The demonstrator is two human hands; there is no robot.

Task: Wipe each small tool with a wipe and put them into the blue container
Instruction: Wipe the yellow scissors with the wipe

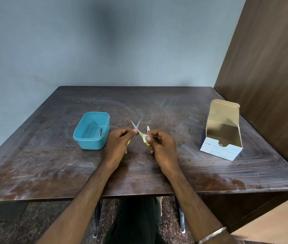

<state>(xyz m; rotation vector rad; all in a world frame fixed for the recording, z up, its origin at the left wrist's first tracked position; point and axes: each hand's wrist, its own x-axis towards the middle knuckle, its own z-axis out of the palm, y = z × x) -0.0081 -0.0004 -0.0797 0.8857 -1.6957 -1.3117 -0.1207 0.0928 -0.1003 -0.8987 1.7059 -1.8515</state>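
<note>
Small scissors (136, 126) with yellow handles are held open above the middle of the table, blades crossed and pointing away from me. My left hand (118, 147) grips one handle, with a fingertip against a blade. My right hand (162, 147) grips the other handle and pinches a small white wipe (145, 138) against the blade near the pivot. Another small metal tool (148, 128) lies on the table just behind my right hand. The blue container (79, 137) sits to the left with a thin metal tool (100, 132) inside it.
An open box of alcohol swabs (221, 138) stands at the right of the dark wooden table (51, 169). A brown wooden panel (271, 76) rises along the right side and a grey wall (104, 41) lies behind.
</note>
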